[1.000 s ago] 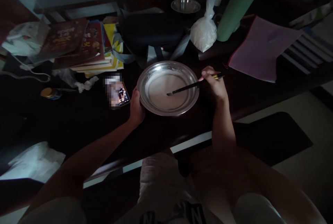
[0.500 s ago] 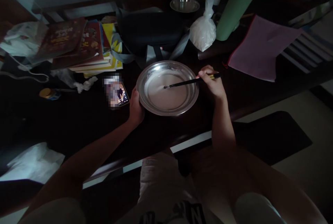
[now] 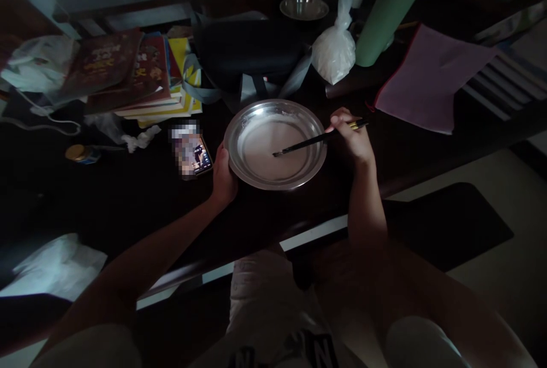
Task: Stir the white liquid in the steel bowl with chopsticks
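A: Counting: one steel plate [image 3: 239, 129] mid-table, one pair of chopsticks [image 3: 307, 143], one phone [image 3: 194, 154].

B: Your left hand [image 3: 223, 174] grips the plate's rim; your right hand [image 3: 350, 137] pinches the chopsticks. No writing is legible.

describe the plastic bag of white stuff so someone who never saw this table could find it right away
Start at the wide round steel dish at the near middle of the dark table, which the left hand grips by the rim. Look beyond its far right edge: the knotted clear plastic bag of white powder sits beside the green cylinder. It is the only bulging translucent white thing there.
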`<state>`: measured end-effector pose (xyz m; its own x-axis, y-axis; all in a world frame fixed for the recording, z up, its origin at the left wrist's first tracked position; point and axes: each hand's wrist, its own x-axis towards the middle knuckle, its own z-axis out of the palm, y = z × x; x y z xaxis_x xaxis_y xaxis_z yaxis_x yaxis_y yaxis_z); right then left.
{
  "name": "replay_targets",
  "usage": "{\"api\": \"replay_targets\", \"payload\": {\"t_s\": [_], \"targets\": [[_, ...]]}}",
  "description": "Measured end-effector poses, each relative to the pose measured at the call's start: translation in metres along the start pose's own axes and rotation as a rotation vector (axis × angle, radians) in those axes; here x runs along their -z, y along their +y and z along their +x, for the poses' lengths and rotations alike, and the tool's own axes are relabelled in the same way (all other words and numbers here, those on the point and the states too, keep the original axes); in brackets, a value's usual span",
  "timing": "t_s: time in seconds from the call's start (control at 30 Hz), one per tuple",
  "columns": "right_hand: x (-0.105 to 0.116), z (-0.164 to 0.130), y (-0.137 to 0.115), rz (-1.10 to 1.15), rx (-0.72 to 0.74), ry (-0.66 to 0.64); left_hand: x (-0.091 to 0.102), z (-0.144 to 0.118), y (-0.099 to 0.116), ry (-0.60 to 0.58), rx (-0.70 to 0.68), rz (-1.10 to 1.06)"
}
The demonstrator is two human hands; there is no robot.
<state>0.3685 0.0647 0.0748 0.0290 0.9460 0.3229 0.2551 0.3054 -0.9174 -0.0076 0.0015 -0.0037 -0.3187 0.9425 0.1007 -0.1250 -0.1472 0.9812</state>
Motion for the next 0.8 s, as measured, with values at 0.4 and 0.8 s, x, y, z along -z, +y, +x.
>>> {"api": "replay_targets", "payload": {"t_s": [0.4, 0.8], "targets": [[-0.0005, 0.0005, 0.0007, -0.025, 0.003, -0.052, 0.0017, 0.0011, -0.0047, -0.021, -0.029, 0.033], [-0.0027, 0.0002, -0.0031, -0.021, 0.008, -0.01, 0.0027, 0.0019, 0.0002, -0.03, 0.015, 0.017]]}}
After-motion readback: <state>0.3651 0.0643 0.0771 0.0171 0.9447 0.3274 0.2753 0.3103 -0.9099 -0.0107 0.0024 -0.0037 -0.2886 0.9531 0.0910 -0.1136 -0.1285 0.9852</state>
